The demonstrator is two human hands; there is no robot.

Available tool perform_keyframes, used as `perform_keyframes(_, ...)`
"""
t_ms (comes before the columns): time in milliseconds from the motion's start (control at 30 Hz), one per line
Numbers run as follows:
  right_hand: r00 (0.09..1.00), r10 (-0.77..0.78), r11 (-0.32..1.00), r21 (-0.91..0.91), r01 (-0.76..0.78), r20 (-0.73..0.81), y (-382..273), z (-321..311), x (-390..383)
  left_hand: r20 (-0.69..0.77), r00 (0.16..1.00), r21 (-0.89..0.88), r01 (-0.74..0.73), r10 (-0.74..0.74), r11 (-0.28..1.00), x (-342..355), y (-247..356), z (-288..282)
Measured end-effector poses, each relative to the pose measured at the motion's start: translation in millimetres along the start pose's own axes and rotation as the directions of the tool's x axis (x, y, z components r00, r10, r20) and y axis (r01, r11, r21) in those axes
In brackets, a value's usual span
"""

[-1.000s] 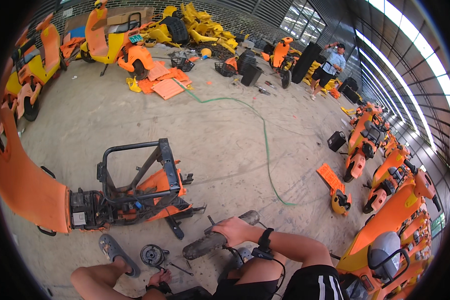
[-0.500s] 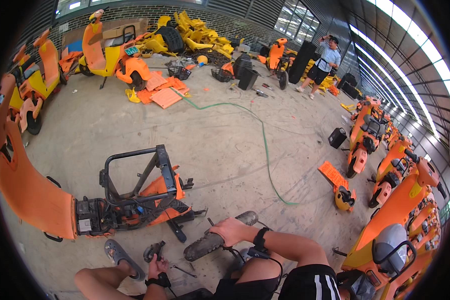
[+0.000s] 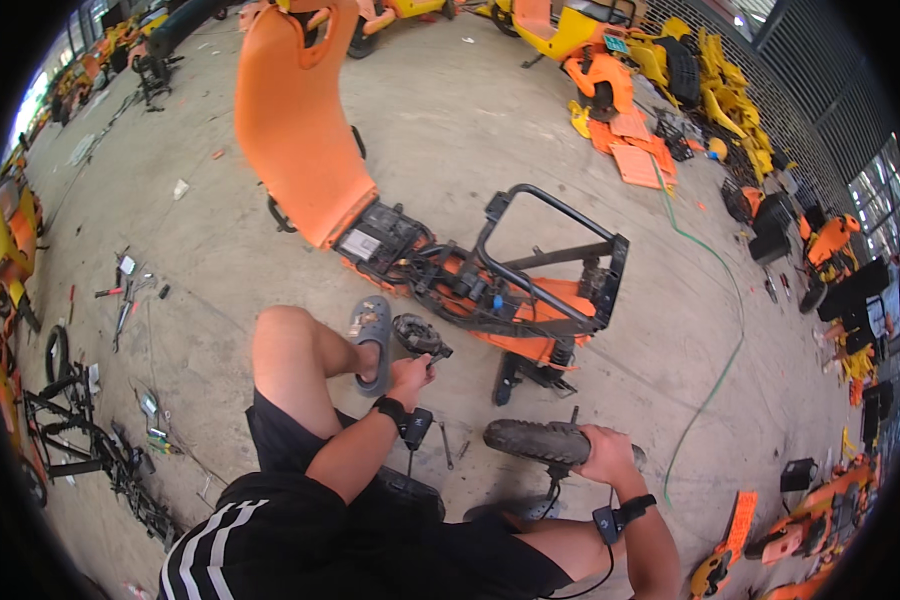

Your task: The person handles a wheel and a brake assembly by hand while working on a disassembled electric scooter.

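My left hand [image 3: 410,378] is closed on the edge of a dark round part [image 3: 417,334], which looks like a drum brake plate. It is held just beside the grey clog on my left foot. My right hand [image 3: 607,455] grips the top of a small wheel with a black knobbly tyre [image 3: 530,440], standing by my right leg. A cable hangs below the wheel. Beyond both hands lies the stripped scooter frame [image 3: 555,290] with its black tube loop and bare wiring. Its orange front panel [image 3: 300,130] rises at the far left.
Two slim metal tools [image 3: 447,445] lie on the floor between my hands. Hand tools [image 3: 122,295] and a black frame [image 3: 75,435] are scattered on the left. A green hose [image 3: 715,375] curves along the right. Orange panels [image 3: 635,160] are piled farther back.
My view has swung left, so the scene sits farther right. The part in my left hand is turned to show its round face. My right hand stays on the wheel.
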State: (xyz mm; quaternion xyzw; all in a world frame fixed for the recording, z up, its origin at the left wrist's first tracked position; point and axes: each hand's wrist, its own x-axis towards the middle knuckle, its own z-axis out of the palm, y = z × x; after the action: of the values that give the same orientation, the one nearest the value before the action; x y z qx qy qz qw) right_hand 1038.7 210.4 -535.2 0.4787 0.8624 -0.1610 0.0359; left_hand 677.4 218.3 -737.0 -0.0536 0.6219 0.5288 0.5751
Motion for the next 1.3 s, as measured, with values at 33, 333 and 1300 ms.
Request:
perform_keyframes(33,1.000,-0.002,1.000,0.007,0.002,-0.007,-2,-2,1,-0.013,0.999,-0.023,-0.043,0.042,0.999,8,3,-2)
perform_keyframes(333,1.000,0.011,1.000,-0.018,-0.010,0.023,3,1,-2,-0.018,0.913,-0.149,-0.406,0.408,0.902,76,71,40)
perform_keyframes(1300,0.985,-0.008,0.995,-0.094,0.024,0.170,-20,0,32,0.719,0.695,0.471,-0.489,0.002,0.734,-27,-15,72)
